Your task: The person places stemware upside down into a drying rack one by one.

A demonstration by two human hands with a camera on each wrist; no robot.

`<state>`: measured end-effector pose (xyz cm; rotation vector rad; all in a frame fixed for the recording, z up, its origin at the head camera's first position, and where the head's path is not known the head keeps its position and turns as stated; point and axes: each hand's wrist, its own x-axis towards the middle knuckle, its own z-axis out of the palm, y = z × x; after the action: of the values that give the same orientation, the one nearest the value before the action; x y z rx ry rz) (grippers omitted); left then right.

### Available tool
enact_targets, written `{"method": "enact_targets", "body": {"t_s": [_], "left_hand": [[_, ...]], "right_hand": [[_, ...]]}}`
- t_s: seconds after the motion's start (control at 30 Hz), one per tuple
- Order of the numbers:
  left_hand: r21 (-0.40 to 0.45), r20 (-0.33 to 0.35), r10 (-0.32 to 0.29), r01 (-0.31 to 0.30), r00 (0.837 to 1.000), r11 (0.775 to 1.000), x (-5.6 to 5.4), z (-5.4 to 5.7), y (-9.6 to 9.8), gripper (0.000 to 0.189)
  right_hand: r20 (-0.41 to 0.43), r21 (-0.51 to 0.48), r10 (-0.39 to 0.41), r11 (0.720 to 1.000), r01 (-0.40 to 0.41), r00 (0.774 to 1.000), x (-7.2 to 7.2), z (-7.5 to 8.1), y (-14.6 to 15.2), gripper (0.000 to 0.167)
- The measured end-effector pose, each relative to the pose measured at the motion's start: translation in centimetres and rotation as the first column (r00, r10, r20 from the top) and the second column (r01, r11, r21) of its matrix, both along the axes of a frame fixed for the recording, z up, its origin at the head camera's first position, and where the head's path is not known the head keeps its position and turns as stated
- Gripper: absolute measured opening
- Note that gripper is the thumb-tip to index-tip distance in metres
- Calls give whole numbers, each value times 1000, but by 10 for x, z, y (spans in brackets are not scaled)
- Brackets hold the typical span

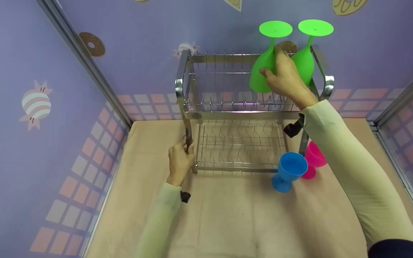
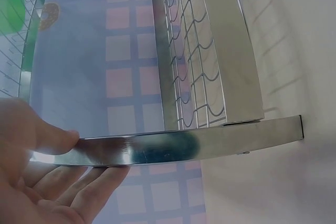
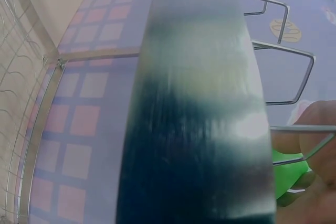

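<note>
A two-tier metal dish rack [image 1: 242, 115] stands against the back wall. My left hand [image 1: 180, 161] grips its left upright; in the left wrist view the thumb lies on one side of the metal strip [image 2: 157, 149] and the fingers on the other. At the upper tier's right end, my right hand [image 1: 286, 76] holds a green plastic goblet [image 1: 262, 71], upside down and tilted, between thumb and fingers. Another inverted green goblet [image 1: 304, 64] leans just right of that hand. In the right wrist view, the rack's front bar [image 3: 199, 103] hides much of the green goblet [image 3: 286, 174].
A blue goblet [image 1: 292, 167] stands upright by the rack's front right foot. Behind it is a pink goblet [image 1: 314, 156], partly covered by the right sleeve. The lower wire tier [image 1: 240, 143] sits near the beige tabletop [image 1: 224, 215]. Patterned panels [image 1: 41, 143] enclose the sides.
</note>
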<state>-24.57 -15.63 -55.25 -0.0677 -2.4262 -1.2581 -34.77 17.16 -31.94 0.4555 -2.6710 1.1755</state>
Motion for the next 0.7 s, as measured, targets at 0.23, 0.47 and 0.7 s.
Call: {"method": "enact_targets", "body": {"t_s": [0.23, 0.47, 0.7], "left_hand": [[-6, -14, -4, 4, 1000, 1000, 1, 0, 0, 18], [-20, -38, -3, 2, 999, 1000, -1, -2, 1, 15], [-39, -44, 11, -13, 999, 999, -1, -2, 1, 19]], "right_hand": [[-7, -11, -37, 999, 37, 999, 1, 1, 0, 68], [-4, -1, -51, 999, 51, 999, 6, 6, 1, 67], [-41, 5, -21, 1000, 22, 999, 18, 7, 6, 60]]}}
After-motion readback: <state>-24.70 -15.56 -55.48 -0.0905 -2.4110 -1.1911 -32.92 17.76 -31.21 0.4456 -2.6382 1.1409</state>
